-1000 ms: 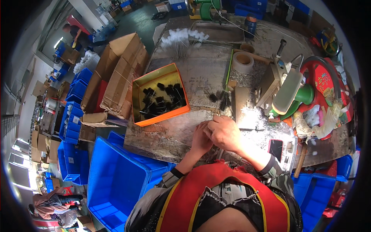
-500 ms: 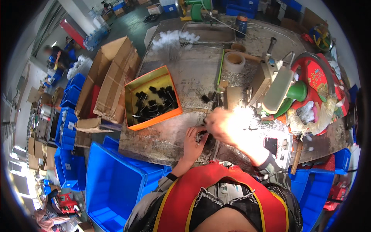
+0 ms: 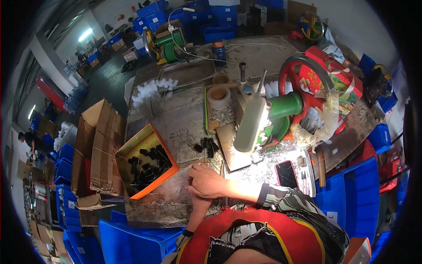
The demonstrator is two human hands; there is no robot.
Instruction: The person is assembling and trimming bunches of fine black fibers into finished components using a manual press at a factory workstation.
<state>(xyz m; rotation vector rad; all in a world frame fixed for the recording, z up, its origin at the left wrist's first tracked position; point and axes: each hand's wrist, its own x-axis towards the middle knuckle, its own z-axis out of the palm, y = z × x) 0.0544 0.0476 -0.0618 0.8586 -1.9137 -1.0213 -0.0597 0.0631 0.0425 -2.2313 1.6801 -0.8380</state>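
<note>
- Since the earlier pictures the view has swung, so the workbench [image 3: 176, 119] sits more upright; both hands stay together at its near edge, and the glare that washed over them half a second ago is gone.
- Far left, flattened cardboard cartons [image 3: 94, 145] lean against the bench, above blue plastic crates [image 3: 132, 240].
- An orange tray [image 3: 147, 160] lies on the bench's left part, holding a loose heap of small black brush-like pieces.
- A smaller cluster of black pieces [image 3: 206, 145] lies on bare bench beyond the hands.
- The left hand [image 3: 200, 203] is mostly hidden under the right one; its grip cannot be told.
- The right hand [image 3: 206, 181] lies knuckles up, fingers curled down toward the bench just right of the tray; whatever they pinch is too small to make out.
- Farther off, a tape roll [image 3: 218, 97] stands left of a green hand-cranked machine [image 3: 281, 114] with a red wheel.
- A dark phone [image 3: 286, 174] lies right of the forearm.
</note>
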